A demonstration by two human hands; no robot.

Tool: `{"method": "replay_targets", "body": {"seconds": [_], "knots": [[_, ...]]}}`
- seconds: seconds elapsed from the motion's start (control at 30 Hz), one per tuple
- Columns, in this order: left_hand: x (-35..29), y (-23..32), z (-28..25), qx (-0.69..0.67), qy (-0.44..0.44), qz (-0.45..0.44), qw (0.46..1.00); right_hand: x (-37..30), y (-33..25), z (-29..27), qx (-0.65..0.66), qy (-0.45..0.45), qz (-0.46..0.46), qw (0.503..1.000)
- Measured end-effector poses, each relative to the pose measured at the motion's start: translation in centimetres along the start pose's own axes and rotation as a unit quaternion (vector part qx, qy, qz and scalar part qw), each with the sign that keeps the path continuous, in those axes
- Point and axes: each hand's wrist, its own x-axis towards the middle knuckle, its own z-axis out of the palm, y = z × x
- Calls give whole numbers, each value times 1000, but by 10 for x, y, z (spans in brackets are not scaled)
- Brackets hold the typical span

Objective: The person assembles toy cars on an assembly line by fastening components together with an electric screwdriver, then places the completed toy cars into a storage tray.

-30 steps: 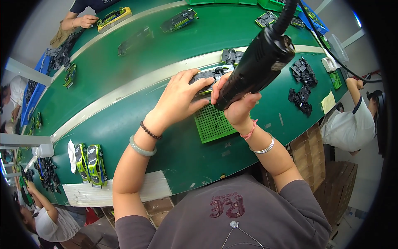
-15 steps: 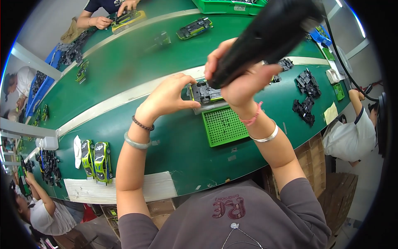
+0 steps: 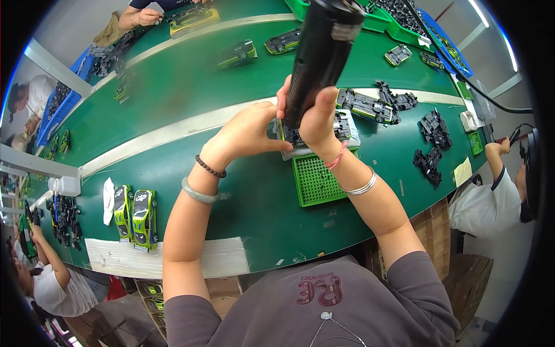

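Swung more upright: driver (image 3: 321,58) gripped in right hand (image 3: 318,118), tip perhaps on upturned car (image 3: 343,125) beyond tray (image 3: 324,202); left hand (image 3: 245,130) at car's end, thumb and fingers apart. Seemingly done: two cars (image 3: 144,217) left of tray; not yet: that one, chassis (image 3: 435,128) right.

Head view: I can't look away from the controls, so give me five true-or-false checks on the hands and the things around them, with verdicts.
1. The right hand grips a black cylindrical handheld tool. True.
2. The left hand grips a second tool. False: it holds no tool; its fingers are spread at the left end of an upturned toy car with a black underside.
3. A green perforated plastic tray lies nearer the person than that car. True.
4. The two lime-green and black toy cars at the left lie wheels-up. False: both stand roof-up, side by side.
5. The pale yellow sheet lies left of the tray. False: it lies to the right of it.
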Motion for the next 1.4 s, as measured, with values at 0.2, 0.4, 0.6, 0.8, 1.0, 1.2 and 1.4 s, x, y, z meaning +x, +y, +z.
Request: {"method": "replay_targets", "body": {"seconds": [0.2, 0.4, 0.6, 0.8, 1.0, 1.2, 1.4], "knots": [[-1, 6, -4, -3, -11, -41, 999, 5, -2, 8, -29, -9, -3, 1000], [0, 11, -5, 4, -28, -76, 997, 4, 1, 6, -35, -26, -1, 999], [-1, -5, 12, 4, 4, 1, 1000, 0, 6, -3, 23, 7, -13, 1000], [-8, -7, -22, -176, 58, -70, 980, -8, -74, -56, 108, 117, -37, 987], [-37, -6, -119, -163, 209, -120, 957, -76, -73, -148, -61, 169, 2, 984], [-18, -57, -126, 378, -17, -298, 876, -95, -53, -170, -75, 178, 40, 980], [21, -73, -73, 212, 119, -83, 966, -92, -53, -167, -76, 172, 39, 981]]}}
